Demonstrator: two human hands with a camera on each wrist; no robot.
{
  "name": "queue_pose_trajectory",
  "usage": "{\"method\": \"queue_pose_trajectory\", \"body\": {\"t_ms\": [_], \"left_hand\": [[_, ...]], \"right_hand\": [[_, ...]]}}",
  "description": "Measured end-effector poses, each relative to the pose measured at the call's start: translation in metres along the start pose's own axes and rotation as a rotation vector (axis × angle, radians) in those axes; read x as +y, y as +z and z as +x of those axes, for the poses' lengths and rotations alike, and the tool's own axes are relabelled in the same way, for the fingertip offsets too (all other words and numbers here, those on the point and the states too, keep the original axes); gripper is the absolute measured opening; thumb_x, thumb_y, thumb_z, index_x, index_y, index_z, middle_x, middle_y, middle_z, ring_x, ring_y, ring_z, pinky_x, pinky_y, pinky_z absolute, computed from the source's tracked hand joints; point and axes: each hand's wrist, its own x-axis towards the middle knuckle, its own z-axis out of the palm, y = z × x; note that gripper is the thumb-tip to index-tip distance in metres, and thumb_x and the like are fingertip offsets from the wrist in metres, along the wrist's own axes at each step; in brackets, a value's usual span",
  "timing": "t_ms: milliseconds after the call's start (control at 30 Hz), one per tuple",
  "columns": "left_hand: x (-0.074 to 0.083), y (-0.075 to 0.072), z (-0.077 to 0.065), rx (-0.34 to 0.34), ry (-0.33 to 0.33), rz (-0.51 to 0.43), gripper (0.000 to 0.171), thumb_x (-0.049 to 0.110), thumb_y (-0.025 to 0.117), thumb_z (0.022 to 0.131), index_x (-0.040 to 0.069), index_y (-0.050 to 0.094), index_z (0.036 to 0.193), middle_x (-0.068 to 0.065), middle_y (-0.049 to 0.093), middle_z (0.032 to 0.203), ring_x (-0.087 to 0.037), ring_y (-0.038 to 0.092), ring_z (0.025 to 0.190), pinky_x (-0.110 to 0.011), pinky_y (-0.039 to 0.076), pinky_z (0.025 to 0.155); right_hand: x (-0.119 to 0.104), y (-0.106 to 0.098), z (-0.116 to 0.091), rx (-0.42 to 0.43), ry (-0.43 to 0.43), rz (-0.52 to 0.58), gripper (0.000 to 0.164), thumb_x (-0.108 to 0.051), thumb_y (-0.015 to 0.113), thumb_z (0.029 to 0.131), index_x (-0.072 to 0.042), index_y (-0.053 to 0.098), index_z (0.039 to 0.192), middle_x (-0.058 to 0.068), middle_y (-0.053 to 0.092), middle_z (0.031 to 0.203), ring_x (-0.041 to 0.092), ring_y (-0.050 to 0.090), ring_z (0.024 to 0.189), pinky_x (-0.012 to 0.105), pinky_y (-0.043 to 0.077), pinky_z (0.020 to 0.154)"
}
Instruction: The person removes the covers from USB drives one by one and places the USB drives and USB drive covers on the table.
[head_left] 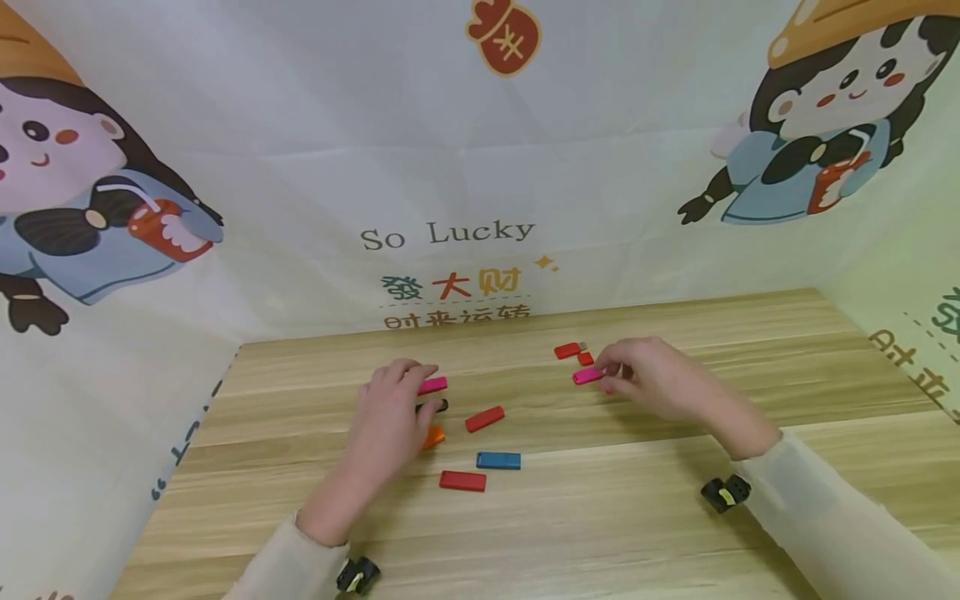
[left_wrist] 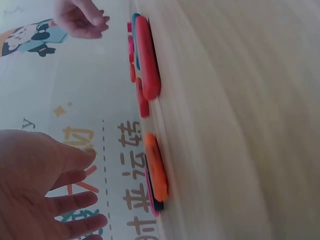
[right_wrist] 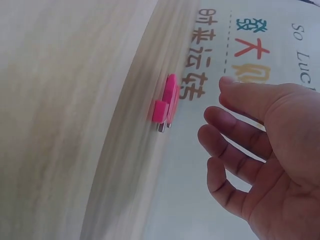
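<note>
My left hand (head_left: 390, 412) hovers at the left with loosely spread fingers, holding nothing. Partly hidden beneath it lie a pink USB stick (head_left: 432, 385), a black stick (head_left: 442, 406) and an orange stick (head_left: 433, 437). On the right, my right hand (head_left: 652, 379) has its fingers bent loosely and apart, with no object between them. Close by its fingertips are an uncapped pink USB stick (head_left: 587, 377) and its small pink cap (right_wrist: 160, 111); silver connectors show in the right wrist view. Just behind lies an uncapped red USB stick (head_left: 567, 351), its red cap (head_left: 586, 359) beside it.
Between the hands lie a red stick (head_left: 484, 418), a blue stick (head_left: 498, 461) and another red stick (head_left: 462, 481). The wooden table (head_left: 600, 533) meets a printed cloth backdrop (head_left: 300, 225) at the back and sides.
</note>
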Motion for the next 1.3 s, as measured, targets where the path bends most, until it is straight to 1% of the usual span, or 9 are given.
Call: {"method": "queue_pose_trajectory", "body": {"t_ms": [167,300,433,533,633,800,933,1067,1300], "left_hand": [[-0.007,0.002,0.005,-0.016,-0.028,0.014,0.042,0.022,0.072,0.087,0.008,0.061,0.125,-0.010,0.057,0.120,-0.033,0.051,0.106,-0.049,0.044,0.087],[-0.013,0.003,0.011,-0.033,-0.059,0.009,0.040,0.022,0.071,0.088,0.006,0.062,0.124,-0.011,0.057,0.119,-0.033,0.053,0.103,-0.049,0.045,0.087],[-0.019,0.006,0.017,-0.072,-0.088,-0.006,0.039,0.021,0.070,0.089,0.005,0.062,0.124,-0.013,0.057,0.117,-0.033,0.053,0.101,-0.049,0.045,0.089],[-0.022,0.007,0.021,-0.109,-0.103,-0.007,0.039,0.021,0.068,0.090,0.004,0.062,0.124,-0.014,0.056,0.118,-0.034,0.053,0.101,-0.049,0.045,0.090],[-0.026,0.009,0.025,-0.142,-0.107,0.006,0.038,0.021,0.066,0.092,0.002,0.061,0.125,-0.016,0.057,0.118,-0.035,0.054,0.102,-0.049,0.046,0.090],[-0.033,0.015,0.032,-0.203,-0.099,0.025,0.035,0.022,0.062,0.094,0.002,0.063,0.123,-0.015,0.058,0.117,-0.035,0.055,0.103,-0.049,0.045,0.091],[-0.035,0.019,0.037,-0.254,-0.087,0.040,0.032,0.022,0.060,0.095,0.002,0.065,0.119,-0.014,0.059,0.112,-0.034,0.055,0.100,-0.047,0.045,0.091],[-0.034,0.021,0.039,-0.288,-0.076,0.051,0.025,0.022,0.061,0.095,0.003,0.069,0.110,-0.012,0.060,0.102,-0.030,0.055,0.091,-0.044,0.046,0.085],[-0.035,0.022,0.042,-0.312,-0.078,0.064,0.021,0.020,0.063,0.094,0.005,0.071,0.105,-0.009,0.058,0.097,-0.028,0.052,0.086,-0.041,0.047,0.081]], "right_hand": [[-0.004,0.002,-0.007,0.032,-0.025,-0.016,0.016,-0.015,0.072,0.087,-0.011,0.070,0.103,-0.006,0.065,0.089,0.009,0.057,0.076,0.029,0.050,0.066],[-0.009,0.005,-0.010,0.040,-0.052,-0.061,0.021,-0.016,0.071,0.088,-0.013,0.071,0.108,-0.005,0.066,0.094,0.011,0.059,0.080,0.031,0.050,0.071],[-0.016,0.007,-0.014,0.047,-0.065,-0.102,0.027,-0.020,0.071,0.087,-0.015,0.069,0.114,-0.005,0.065,0.095,0.014,0.059,0.082,0.032,0.050,0.073],[-0.020,0.008,-0.017,0.053,-0.078,-0.106,0.030,-0.022,0.071,0.088,-0.015,0.068,0.117,-0.003,0.065,0.102,0.015,0.061,0.089,0.034,0.051,0.078],[-0.025,0.010,-0.020,0.065,-0.098,-0.111,0.031,-0.025,0.071,0.088,-0.016,0.067,0.118,-0.003,0.065,0.110,0.016,0.061,0.100,0.036,0.050,0.086],[-0.031,0.012,-0.023,0.103,-0.144,-0.119,0.029,-0.026,0.071,0.088,-0.016,0.068,0.115,-0.004,0.064,0.115,0.017,0.060,0.108,0.038,0.048,0.092],[-0.036,0.013,-0.026,0.123,-0.175,-0.126,0.027,-0.025,0.071,0.088,-0.016,0.068,0.113,-0.002,0.065,0.117,0.018,0.060,0.110,0.038,0.048,0.094],[-0.040,0.013,-0.027,0.127,-0.193,-0.145,0.027,-0.025,0.072,0.087,-0.015,0.069,0.113,-0.001,0.065,0.115,0.018,0.060,0.109,0.037,0.048,0.094],[-0.043,0.013,-0.029,0.122,-0.193,-0.147,0.026,-0.025,0.071,0.088,-0.016,0.069,0.112,-0.004,0.065,0.114,0.017,0.059,0.110,0.037,0.047,0.094]]}}
